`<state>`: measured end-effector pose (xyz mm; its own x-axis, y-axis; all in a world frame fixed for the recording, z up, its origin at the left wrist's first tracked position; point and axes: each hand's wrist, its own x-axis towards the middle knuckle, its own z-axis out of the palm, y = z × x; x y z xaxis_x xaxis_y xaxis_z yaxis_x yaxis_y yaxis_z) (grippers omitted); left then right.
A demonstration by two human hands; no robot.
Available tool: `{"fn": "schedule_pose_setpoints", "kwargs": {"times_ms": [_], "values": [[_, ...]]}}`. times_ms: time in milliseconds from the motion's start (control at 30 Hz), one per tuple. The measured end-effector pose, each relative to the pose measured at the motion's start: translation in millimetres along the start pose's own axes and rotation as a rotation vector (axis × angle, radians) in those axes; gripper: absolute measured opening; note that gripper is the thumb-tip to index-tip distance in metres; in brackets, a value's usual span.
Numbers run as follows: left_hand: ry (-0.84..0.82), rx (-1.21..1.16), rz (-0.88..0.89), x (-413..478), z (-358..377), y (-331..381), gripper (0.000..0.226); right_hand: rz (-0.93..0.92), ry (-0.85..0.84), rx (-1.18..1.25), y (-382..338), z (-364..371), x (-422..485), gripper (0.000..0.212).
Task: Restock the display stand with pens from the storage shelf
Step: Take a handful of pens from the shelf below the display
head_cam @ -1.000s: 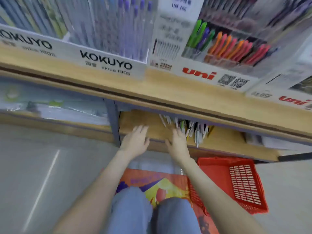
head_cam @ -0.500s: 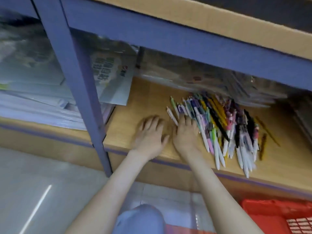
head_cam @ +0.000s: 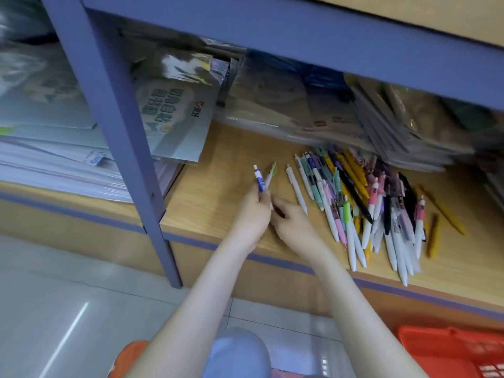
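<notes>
A heap of loose pens [head_cam: 362, 203] in many colours lies on the wooden storage shelf [head_cam: 218, 203], and one white pen [head_cam: 296, 189] lies apart at its left. My left hand [head_cam: 252, 214] grips two pens [head_cam: 262, 179] that stick up and away from it, one white and blue, one white and green. My right hand [head_cam: 296, 226] is pressed against the left, its fingers curled in at the lower ends of those pens. The display stand is out of view.
A blue metal upright [head_cam: 122, 148] stands left of my hands and a blue beam [head_cam: 300, 42] runs overhead. Wrapped packs of stationery [head_cam: 313, 110] fill the back of the shelf. Paper stacks [head_cam: 54, 159] lie at left. A red basket [head_cam: 450, 350] sits on the floor at bottom right.
My view dropped from the display stand to the lower shelf. Both hands lay flat beside the heap half a second ago; now the left holds two pens raised and the right has closed in against it.
</notes>
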<state>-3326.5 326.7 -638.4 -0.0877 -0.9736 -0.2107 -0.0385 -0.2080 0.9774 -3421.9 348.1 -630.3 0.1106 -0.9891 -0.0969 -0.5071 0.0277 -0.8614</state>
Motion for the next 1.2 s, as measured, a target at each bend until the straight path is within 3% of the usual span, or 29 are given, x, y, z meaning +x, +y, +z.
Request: {"fn": "schedule_pose_setpoints", "kwargs": {"times_ms": [133, 300, 400, 600, 667, 800, 900, 967, 1067, 1133, 1200], "values": [[0.115, -0.031, -0.06, 6.6, 2.7, 8.5, 0.015, 0.009, -0.058, 0.098, 1.3, 0.8, -5.4, 0.033], [0.151, 0.196, -0.068, 19.6, -4.7, 14.6, 0.013, -0.031, -0.003, 0.101, 6.7, -2.1, -0.7, 0.035], [0.169, 0.032, -0.165, 23.3, -19.4, 17.1, 0.02, -0.019, 0.109, -0.024, 16.4, -5.0, 5.5, 0.038], [0.206, -0.237, -0.221, 10.6, -46.9, 22.0, 0.012, 0.023, 0.072, -0.247, 10.0, -5.4, 21.6, 0.037], [0.156, -0.2, -0.225, 4.4, -52.3, 22.2, 0.011, 0.047, 0.122, -0.117, 4.9, -3.1, 24.4, 0.035], [-0.081, -0.127, -0.187, -14.2, -57.6, 24.1, 0.019, 0.168, 0.288, 0.447, -3.8, 1.9, 24.4, 0.031], [-0.251, -0.037, -0.169, -23.6, -64.5, 24.4, 0.022, 0.133, 0.246, 0.643, -14.0, -3.6, 21.4, 0.019], [-0.376, -0.039, -0.148, -30.0, -68.3, 23.7, 0.022, 0.065, 0.106, 0.615, -22.1, -7.6, 17.4, 0.017], [-0.424, -0.273, -0.121, -37.6, -70.4, 21.0, 0.021, -0.025, -0.128, 0.509, -34.1, -4.0, 8.3, 0.021], [-0.346, -0.394, -0.122, -39.6, -71.5, 17.1, 0.018, -0.036, -0.133, 0.448, -35.2, 3.1, 8.1, 0.02], [-0.243, -0.405, -0.124, -40.2, -74.2, 11.2, 0.015, 0.004, -0.003, 0.227, -30.2, 10.9, 13.8, 0.026]]}}
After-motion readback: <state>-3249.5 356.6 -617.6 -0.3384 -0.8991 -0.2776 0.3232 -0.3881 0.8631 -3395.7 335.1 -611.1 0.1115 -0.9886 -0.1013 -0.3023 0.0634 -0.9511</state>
